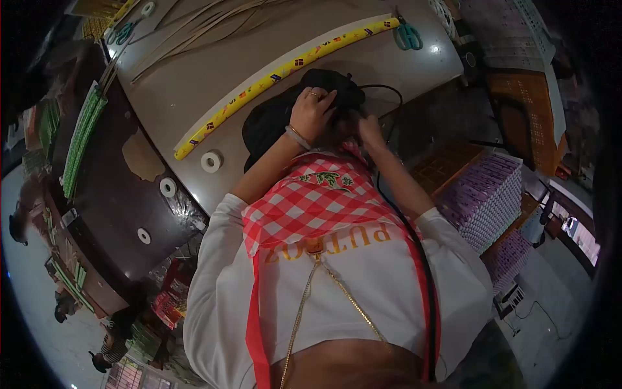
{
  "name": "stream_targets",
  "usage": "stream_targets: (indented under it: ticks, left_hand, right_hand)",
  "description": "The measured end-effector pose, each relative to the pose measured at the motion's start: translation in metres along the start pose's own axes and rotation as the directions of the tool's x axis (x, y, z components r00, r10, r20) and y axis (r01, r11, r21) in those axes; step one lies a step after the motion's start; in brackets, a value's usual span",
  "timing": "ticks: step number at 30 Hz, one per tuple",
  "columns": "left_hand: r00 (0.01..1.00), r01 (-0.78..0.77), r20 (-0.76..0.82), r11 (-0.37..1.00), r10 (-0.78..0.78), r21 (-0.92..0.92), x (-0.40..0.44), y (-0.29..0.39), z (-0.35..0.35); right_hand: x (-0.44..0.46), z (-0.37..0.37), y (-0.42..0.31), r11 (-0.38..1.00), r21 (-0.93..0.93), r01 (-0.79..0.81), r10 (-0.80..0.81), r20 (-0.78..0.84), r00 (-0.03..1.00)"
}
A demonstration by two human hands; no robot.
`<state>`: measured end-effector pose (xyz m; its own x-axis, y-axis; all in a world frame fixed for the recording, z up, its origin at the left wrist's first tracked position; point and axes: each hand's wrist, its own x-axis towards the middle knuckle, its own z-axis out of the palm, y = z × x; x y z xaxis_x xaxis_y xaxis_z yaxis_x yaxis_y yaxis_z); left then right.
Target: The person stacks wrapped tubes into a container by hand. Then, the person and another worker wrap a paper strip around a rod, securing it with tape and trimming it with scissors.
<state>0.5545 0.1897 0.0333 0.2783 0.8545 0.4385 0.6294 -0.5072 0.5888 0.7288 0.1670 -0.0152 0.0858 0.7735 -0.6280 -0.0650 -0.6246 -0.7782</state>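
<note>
A dark bundle of black cloth [271, 120] lies at the near edge of the table, in front of my body. My left hand [312, 115], with a ring and a bracelet, is on its upper side, fingers bent and pressed together on the cloth. Close beside it, my right hand [368, 131] is held low with curled fingers; shadow hides what is between them. A black cable [396, 92] runs from the bundle past my right hand. My red-and-white checked apron [304, 204] reaches up to both wrists.
Beyond the cloth, a long curved yellow strip [278, 76] crosses the table [175, 97]. Teal scissors [407, 35] lie at its right end, a white tape roll [210, 161] near its left. Stacked purple-and-white pieces [489, 198] stand at right. Other people are at far left.
</note>
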Motion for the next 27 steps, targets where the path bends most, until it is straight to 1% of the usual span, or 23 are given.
stream_targets:
  ticks: [1, 3, 4, 6, 7, 9, 10, 11, 12, 13, 14, 15, 16, 17, 18, 19, 21, 22, 23, 24, 25, 26, 27]
  left_hand:
    - [1.000, -0.003, 0.000, 1.000, 0.003, 0.000, 0.000, 0.000, 0.001]
    - [1.000, -0.009, 0.003, 1.000, 0.009, 0.019, 0.000, -0.001, 0.002]
    - [1.000, -0.011, 0.001, 1.000, 0.011, 0.021, 0.001, -0.001, 0.002]
    - [0.999, -0.029, 0.017, 0.999, 0.029, 0.042, 0.001, -0.001, 0.002]
    - [0.999, -0.032, 0.019, 0.999, 0.031, 0.042, 0.000, -0.001, 0.002]
    - [1.000, -0.029, 0.012, 0.998, 0.028, 0.050, 0.001, -0.001, 0.004]
    - [1.000, -0.024, 0.017, 0.999, 0.023, 0.048, 0.001, 0.001, 0.003]
    - [1.000, 0.002, 0.020, 0.999, -0.003, 0.042, 0.002, 0.000, 0.002]
    - [1.000, 0.022, 0.020, 0.999, -0.023, 0.036, 0.006, -0.001, 0.001]
    - [1.000, 0.019, 0.023, 0.999, -0.020, 0.034, 0.006, -0.003, 0.003]
    - [0.999, 0.022, 0.024, 1.000, -0.023, 0.016, 0.005, -0.005, 0.006]
    - [0.999, 0.027, 0.026, 1.000, -0.026, -0.003, 0.005, -0.006, 0.006]
    - [0.999, 0.028, 0.028, 1.000, -0.028, -0.004, 0.004, -0.006, 0.007]
    - [0.999, 0.018, 0.042, 1.000, -0.018, 0.002, 0.004, -0.006, 0.008]
    - [0.998, 0.005, 0.056, 1.000, -0.006, 0.007, 0.005, -0.006, 0.008]
    - [0.998, 0.003, 0.055, 1.000, -0.004, 0.006, 0.006, -0.006, 0.008]
    - [0.997, 0.024, 0.075, 1.000, -0.023, -0.011, 0.005, -0.005, 0.005]
    - [0.997, 0.025, 0.075, 1.000, -0.025, -0.007, 0.005, -0.005, 0.005]
    - [0.997, 0.032, 0.070, 0.999, -0.031, -0.007, 0.006, -0.005, 0.004]
    - [0.997, 0.037, 0.065, 0.999, -0.037, -0.008, 0.008, -0.007, 0.003]
    - [0.997, 0.037, 0.064, 0.999, -0.037, -0.006, 0.009, -0.008, 0.002]
    - [0.997, 0.043, 0.067, 0.999, -0.041, -0.018, 0.010, -0.010, 0.001]
    - [0.996, 0.051, 0.070, 0.998, -0.049, -0.031, 0.011, -0.011, 0.001]
  right_hand:
    - [0.002, 0.006, 0.003, 1.000, 0.001, 0.002, -0.002, -0.001, 1.000]
    - [0.007, 0.018, 0.010, 0.941, -0.282, 0.188, -0.181, 0.050, 0.982]
    - [0.010, 0.023, 0.012, 0.869, -0.410, 0.278, -0.262, 0.095, 0.960]
    - [0.016, 0.029, 0.019, 0.652, -0.624, 0.431, -0.389, 0.212, 0.896]
    - [0.019, 0.028, 0.024, 0.654, -0.622, 0.430, -0.390, 0.210, 0.897]
    - [0.026, 0.025, 0.026, 0.708, -0.457, 0.539, -0.422, 0.339, 0.841]
    - [0.023, 0.025, 0.030, 0.712, -0.457, 0.533, -0.415, 0.338, 0.845]
    - [0.019, 0.028, 0.036, 0.839, -0.338, 0.427, -0.331, 0.306, 0.892]
    - [0.015, 0.033, 0.038, 0.929, -0.205, 0.308, -0.244, 0.286, 0.927]
    - [0.012, 0.037, 0.039, 0.982, -0.068, 0.177, -0.152, 0.281, 0.948]
    - [0.009, 0.040, 0.040, 0.997, 0.070, 0.038, -0.057, 0.291, 0.955]
    - [0.006, 0.044, 0.038, 0.974, 0.203, -0.104, 0.036, 0.315, 0.948]
    - [0.005, 0.045, 0.034, 0.974, 0.202, -0.106, 0.039, 0.314, 0.949]
    - [0.006, 0.046, 0.030, 0.832, -0.488, 0.263, -0.075, 0.370, 0.926]
    - [0.006, 0.048, 0.023, 0.165, -0.854, 0.493, -0.111, 0.480, 0.870]
    - [0.005, 0.053, 0.018, 0.164, -0.855, 0.492, -0.112, 0.479, 0.871]
    - [0.002, 0.065, 0.013, 0.277, -0.830, 0.484, -0.128, 0.467, 0.875]
    - [0.008, 0.068, 0.027, 0.278, -0.828, 0.487, -0.128, 0.470, 0.873]
    - [0.017, 0.070, 0.046, 0.211, -0.689, 0.693, -0.340, 0.613, 0.713]
    - [0.023, 0.073, 0.057, 0.094, -0.522, 0.848, -0.520, 0.701, 0.489]
    - [0.007, 0.078, 0.041, 0.093, -0.520, 0.849, -0.521, 0.702, 0.487]
    - [-0.015, 0.080, 0.027, 0.453, -0.431, 0.780, -0.432, 0.660, 0.615]
    - [-0.030, 0.082, 0.015, 0.750, -0.302, 0.588, -0.296, 0.643, 0.707]
